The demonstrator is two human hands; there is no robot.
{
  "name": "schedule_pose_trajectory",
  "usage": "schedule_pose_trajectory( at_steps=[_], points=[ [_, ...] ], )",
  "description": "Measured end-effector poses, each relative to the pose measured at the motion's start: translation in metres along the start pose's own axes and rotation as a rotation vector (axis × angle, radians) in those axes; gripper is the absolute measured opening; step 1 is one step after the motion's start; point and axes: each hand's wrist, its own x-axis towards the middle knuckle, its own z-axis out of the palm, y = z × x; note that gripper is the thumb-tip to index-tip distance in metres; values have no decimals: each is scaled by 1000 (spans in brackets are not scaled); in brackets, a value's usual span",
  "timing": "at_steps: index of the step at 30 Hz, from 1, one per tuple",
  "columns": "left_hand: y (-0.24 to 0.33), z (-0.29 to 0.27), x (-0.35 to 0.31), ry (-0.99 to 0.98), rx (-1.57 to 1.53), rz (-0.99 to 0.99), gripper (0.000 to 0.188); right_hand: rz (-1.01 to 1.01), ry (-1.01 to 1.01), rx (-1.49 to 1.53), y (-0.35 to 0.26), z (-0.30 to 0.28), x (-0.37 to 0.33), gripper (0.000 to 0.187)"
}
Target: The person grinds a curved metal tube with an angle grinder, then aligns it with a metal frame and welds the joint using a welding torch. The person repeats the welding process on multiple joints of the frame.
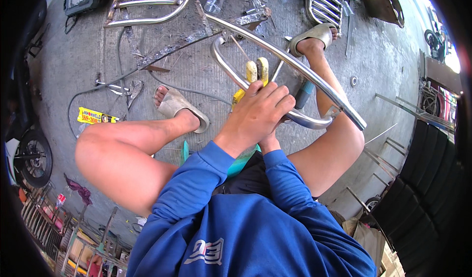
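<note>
My left hand (258, 111) is closed over the lower bend of a shiny tubular metal frame (280, 56), which slants from upper left to lower right in front of me. Most of my right hand (269, 142) is hidden beneath the left, fingers included. Just beyond my left knuckles a worn yellow electrode holder (257, 70) sticks up, with a thin rod (240, 47) by its tip. What grips its handle is covered by my left hand. A blue-green cylindrical tool body (305, 94) shows beyond the frame, beside my right leg.
Grey cable (196, 92) crosses the concrete floor. Pliers (132, 91) and a yellow packet (98, 116) lie left of my foot. Angle-iron pieces (182, 43) and a barred tube frame (152, 4) are ahead. A bucket (383, 5) stands far right. Metal racks flank me.
</note>
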Motion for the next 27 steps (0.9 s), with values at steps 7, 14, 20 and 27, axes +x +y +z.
schedule_pose_trajectory(
  at_steps=[7,14,20,27],
  points=[
    [0,-1,1,-10,-19,0,40,-37,-79,-60,-6,-19,3,79],
    [-3,-8,-1,20,-134,-4,40,74,130,178,-47,-53,-6,104],
    [-9,-31,-12,58,-44,81,36,255,-25,-168,-46,-69,-14,96],
    [-9,-52,-32,90,-105,19,30,678,365,531,-35,-113,66,71]
  ],
)
